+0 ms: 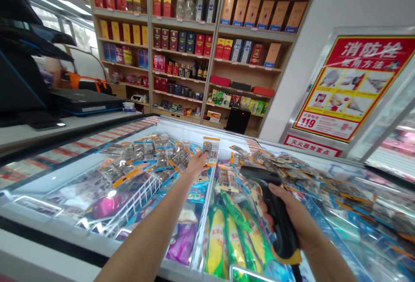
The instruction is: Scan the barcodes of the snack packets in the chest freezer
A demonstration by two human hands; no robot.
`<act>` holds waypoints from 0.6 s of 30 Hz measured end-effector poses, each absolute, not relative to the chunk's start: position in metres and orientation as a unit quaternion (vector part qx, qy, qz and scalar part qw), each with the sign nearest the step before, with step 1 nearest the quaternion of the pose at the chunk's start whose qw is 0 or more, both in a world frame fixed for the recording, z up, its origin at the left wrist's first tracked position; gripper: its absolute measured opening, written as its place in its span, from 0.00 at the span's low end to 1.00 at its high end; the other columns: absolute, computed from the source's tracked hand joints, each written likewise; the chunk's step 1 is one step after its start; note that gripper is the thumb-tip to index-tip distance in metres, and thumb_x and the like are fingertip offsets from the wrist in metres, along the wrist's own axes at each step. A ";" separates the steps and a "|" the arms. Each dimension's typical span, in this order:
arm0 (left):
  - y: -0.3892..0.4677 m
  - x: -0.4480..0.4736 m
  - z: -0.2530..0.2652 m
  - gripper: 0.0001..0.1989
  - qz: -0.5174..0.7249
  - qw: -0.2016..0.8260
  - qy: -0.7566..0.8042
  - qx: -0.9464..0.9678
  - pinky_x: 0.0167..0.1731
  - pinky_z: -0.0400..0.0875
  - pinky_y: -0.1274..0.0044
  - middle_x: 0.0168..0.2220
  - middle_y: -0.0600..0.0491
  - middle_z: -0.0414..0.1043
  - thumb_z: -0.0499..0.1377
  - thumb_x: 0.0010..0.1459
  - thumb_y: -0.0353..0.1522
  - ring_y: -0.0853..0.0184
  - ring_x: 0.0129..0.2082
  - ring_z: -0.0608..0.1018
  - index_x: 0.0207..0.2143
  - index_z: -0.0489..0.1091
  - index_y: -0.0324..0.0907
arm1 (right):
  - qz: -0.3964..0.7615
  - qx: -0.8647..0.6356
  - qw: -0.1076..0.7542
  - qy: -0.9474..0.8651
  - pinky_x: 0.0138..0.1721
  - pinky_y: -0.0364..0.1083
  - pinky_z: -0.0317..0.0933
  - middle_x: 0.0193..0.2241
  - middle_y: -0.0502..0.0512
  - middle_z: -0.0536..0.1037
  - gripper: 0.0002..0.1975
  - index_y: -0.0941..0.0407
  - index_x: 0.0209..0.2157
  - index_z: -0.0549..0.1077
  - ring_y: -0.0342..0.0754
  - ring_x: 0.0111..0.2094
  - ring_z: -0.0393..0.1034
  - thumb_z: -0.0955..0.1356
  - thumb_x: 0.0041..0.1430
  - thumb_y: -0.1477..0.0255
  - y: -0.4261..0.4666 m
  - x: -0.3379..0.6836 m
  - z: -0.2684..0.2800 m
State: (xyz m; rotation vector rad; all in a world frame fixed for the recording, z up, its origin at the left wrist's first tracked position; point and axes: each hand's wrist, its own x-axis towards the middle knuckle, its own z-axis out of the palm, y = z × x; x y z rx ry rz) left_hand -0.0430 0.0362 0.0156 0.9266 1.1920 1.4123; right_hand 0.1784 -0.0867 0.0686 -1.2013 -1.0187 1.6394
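Over the middle of a glass-topped chest freezer (97,247), my left hand (197,162) is closed on a small snack packet (211,149) with orange edges and a printed label. My right hand (292,208) grips a black and yellow barcode scanner (275,208), its head turned toward that packet. Many similar packets (145,152) lie in a loose pile left of my left hand. More packets (301,174) spread over the freezer top to the right, behind the scanner. Below the scanner, packaged corn cobs (217,239) show inside the freezer.
Shelves (184,23) of boxed goods line the back wall. A counter (81,122) on the left carries a closed laptop (86,100) and a dark monitor (22,57). A black bin-like box (238,121) stands behind the freezer. A red fire-hydrant poster (353,87) hangs at right.
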 end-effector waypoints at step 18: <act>0.041 -0.019 0.014 0.13 0.556 0.572 0.413 0.439 0.30 0.67 0.77 0.34 0.53 0.71 0.54 0.44 0.37 0.67 0.34 0.72 0.33 0.67 0.42 | 0.563 -0.536 0.520 -0.353 0.10 0.38 0.56 0.14 0.46 0.68 0.12 0.58 0.30 0.66 0.38 0.11 0.59 0.63 0.50 0.63 -0.131 0.141 0.071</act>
